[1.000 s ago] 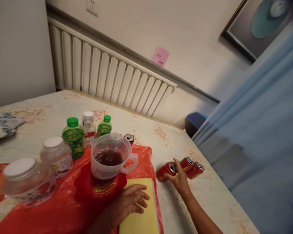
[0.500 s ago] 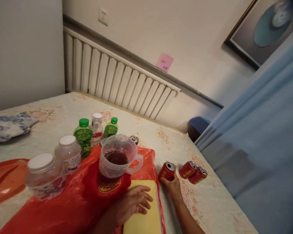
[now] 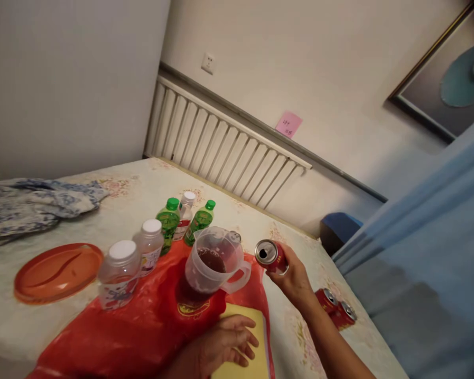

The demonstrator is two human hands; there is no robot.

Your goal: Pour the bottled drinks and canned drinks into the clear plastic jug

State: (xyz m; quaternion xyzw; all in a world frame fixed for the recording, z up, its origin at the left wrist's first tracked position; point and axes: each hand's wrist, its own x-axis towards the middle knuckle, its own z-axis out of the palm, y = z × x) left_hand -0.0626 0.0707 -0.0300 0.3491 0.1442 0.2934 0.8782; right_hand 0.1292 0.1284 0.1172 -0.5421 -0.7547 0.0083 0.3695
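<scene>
My right hand (image 3: 294,276) is wrapped round an opened red drink can (image 3: 275,256), raised off the table and tilted to the left, its mouth hole facing me. To its left stands a clear plastic measuring jug (image 3: 199,276) with dark brown liquid in it and its handle towards the can. My left hand (image 3: 231,342) holds nothing; its fingers are spread above a yellow pad (image 3: 258,363) in front of the jug. Two more red cans (image 3: 342,316) stand together at the right, partly hidden by my right forearm. Another can (image 3: 236,237) shows only its top behind the jug.
A red plastic bag (image 3: 114,337) lies under the jug. Left of the jug are two white-lidded jars (image 3: 120,287), two green-capped bottles (image 3: 169,226) and a white-capped bottle (image 3: 184,223). Further left are an orange lid (image 3: 35,276) and patterned cloth (image 3: 27,210).
My right hand has lifted the can from the table and tipped it leftwards, towards the jug. My left hand stays over the yellow pad. The camera view has shifted.
</scene>
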